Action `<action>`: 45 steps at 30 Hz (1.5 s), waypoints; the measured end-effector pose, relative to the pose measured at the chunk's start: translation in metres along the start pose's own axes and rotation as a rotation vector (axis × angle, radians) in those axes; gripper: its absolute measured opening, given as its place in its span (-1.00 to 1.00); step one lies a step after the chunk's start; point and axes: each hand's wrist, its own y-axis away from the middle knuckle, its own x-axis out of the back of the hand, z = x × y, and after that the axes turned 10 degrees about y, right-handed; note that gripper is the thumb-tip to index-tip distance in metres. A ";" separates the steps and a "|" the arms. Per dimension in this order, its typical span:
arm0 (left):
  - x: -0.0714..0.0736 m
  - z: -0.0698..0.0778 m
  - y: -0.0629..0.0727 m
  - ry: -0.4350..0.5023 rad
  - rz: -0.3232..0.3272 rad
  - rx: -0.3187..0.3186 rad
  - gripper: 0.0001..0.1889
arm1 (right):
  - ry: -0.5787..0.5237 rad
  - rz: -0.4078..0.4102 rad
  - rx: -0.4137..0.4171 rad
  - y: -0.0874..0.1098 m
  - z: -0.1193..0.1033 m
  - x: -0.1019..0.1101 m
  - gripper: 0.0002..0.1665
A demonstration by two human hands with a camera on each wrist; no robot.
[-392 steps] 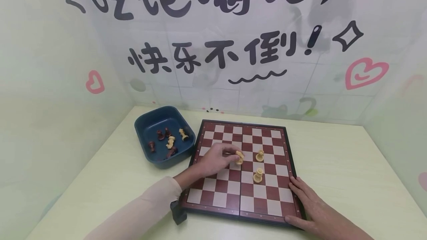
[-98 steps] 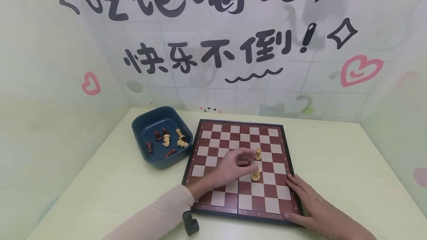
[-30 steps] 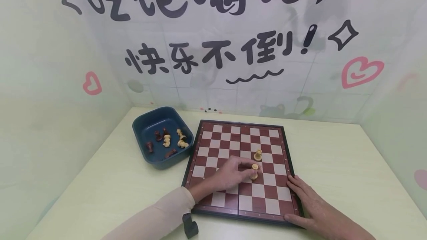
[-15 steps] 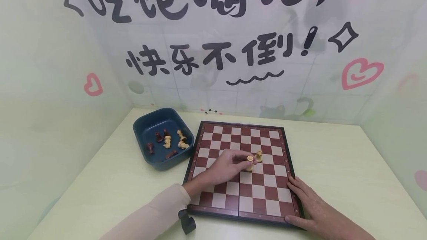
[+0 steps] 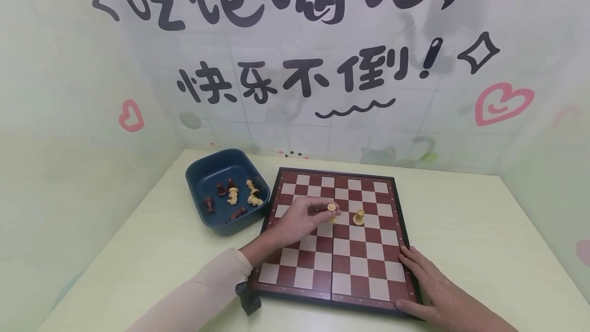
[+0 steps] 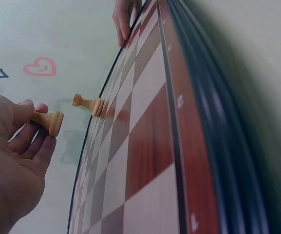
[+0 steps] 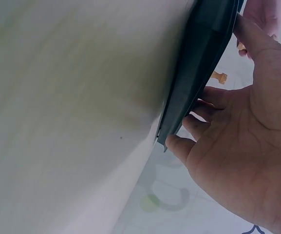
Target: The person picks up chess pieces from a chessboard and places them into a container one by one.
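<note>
My left hand (image 5: 297,223) pinches a cream chess piece (image 5: 331,208) between thumb and fingers, over the middle of the chessboard (image 5: 309,276). In the left wrist view that held piece (image 6: 54,123) shows its round base, raised off the squares; fingers cover its top. A second cream chess piece (image 5: 358,218) stands upright on the board, a little right of the held one. My right hand (image 5: 435,283) rests against the board's right edge, fingers along the side and thumb near the front corner. From the right wrist, its fingertips touch the dark side (image 7: 198,63) of the board.
Left of the board stands a blue bin (image 5: 216,225) with several dark and cream chess pieces lying in it. A dark block-like object (image 5: 249,301) shows beneath the left sleeve. Printed wall sheeting (image 5: 286,132) encloses the pale table (image 5: 465,219) at the back and sides.
The left hand has taken the nearer cream piece off its square and moved it left and away from me. An earlier-held cream piece now lies in the bin. The right hand stays put.
</note>
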 end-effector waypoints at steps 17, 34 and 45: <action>0.048 0.007 0.016 -0.016 0.126 -0.020 -0.73 | -0.006 0.002 0.010 0.002 -0.001 -0.004 0.14; 0.087 0.018 0.020 -0.038 0.224 -0.080 -0.74 | -0.023 -0.042 -0.009 0.003 0.000 -0.003 0.16; 0.123 0.018 0.035 -0.021 0.280 -0.043 -0.69 | -0.053 -0.038 -0.014 -0.003 0.000 0.003 0.17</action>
